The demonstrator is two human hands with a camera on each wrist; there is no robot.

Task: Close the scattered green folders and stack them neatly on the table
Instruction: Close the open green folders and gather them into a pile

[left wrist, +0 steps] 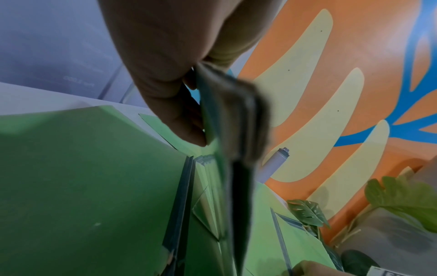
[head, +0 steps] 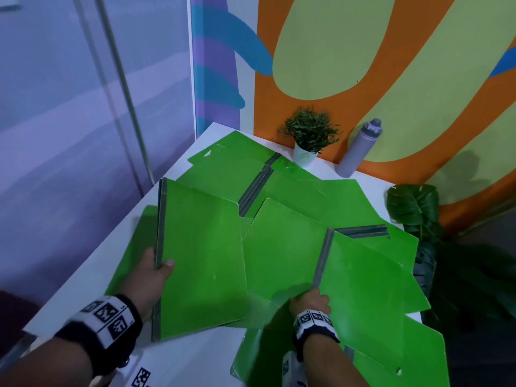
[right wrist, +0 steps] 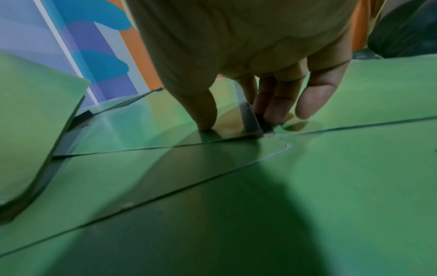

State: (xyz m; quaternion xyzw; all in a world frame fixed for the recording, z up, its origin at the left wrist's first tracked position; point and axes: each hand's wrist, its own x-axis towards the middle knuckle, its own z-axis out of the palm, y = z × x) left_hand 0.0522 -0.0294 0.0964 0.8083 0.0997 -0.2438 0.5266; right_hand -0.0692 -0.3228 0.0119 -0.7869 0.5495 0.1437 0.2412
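Several green folders with grey spines lie scattered and overlapping on the white table (head: 190,358). My left hand (head: 159,263) grips a closed green folder (head: 203,255) by its grey spine, thumb on top and fingers behind, with the spine edge raised off the pile. In the left wrist view that hand (left wrist: 196,119) holds the blurred spine (left wrist: 238,115). My right hand (head: 310,298) is at the near end of the spine of another folder (head: 363,277). In the right wrist view its thumb and fingers (right wrist: 276,110) pinch that spine end (right wrist: 250,119).
A small potted plant (head: 308,135) and a grey bottle (head: 360,148) stand at the table's far edge by the painted wall. A big-leafed plant (head: 413,208) sits off the right side. Open folders (head: 240,160) cover the far part of the table.
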